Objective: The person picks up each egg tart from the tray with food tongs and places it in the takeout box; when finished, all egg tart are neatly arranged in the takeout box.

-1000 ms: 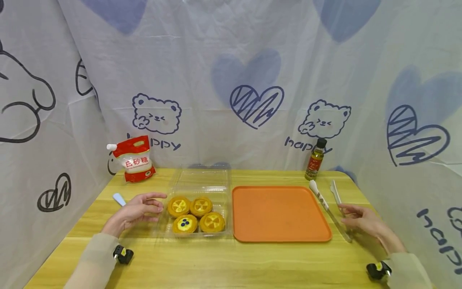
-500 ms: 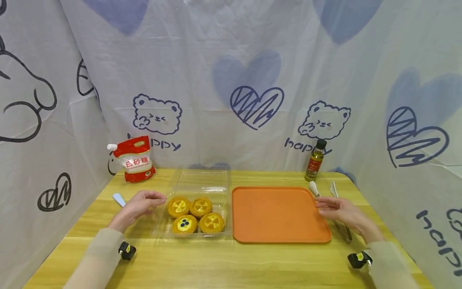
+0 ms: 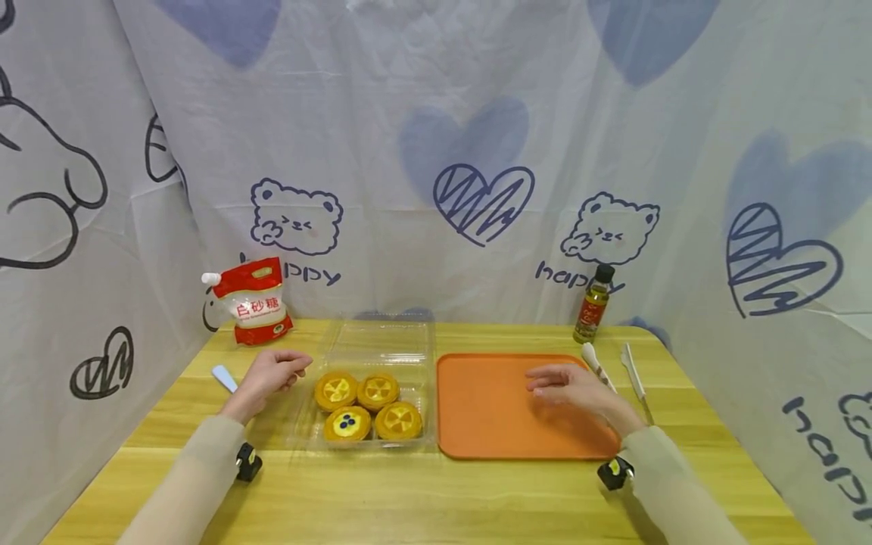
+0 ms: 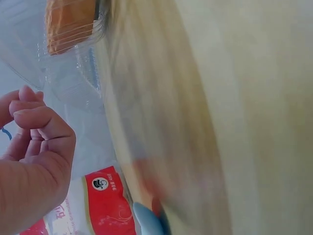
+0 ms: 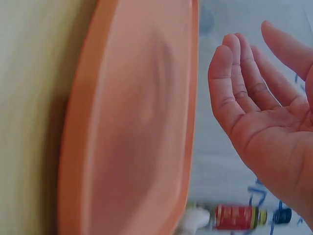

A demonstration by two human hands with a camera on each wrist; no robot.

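My left hand (image 3: 274, 375) hovers just left of a clear plastic box (image 3: 428, 378) with its lid folded back. Its fingers are loosely bent and hold nothing, as the left wrist view shows. Inside the box sit several egg tarts (image 3: 399, 420), one topped with dark berries. Over the right half of an orange tray (image 3: 484, 409) is my right hand (image 3: 575, 390). In the right wrist view its fingers (image 5: 222, 78) are relaxed, apart from the tray, with nothing in them. Metal tongs with pale tips (image 3: 633, 371) lie right of the tray, partly hidden by my right forearm.
A red and white bag of sugar (image 3: 259, 306) stands at the back left. At the back right is a small bottle (image 3: 591, 310) with a black cap. A light blue handle (image 3: 224, 377) pokes out behind my left hand. Printed cloth (image 3: 381, 136) hangs around the table.
My right hand has moved left from the tongs to above the tray. The left hand has shifted slightly up, its fingers more bent. Box, tarts and tray stay in place.
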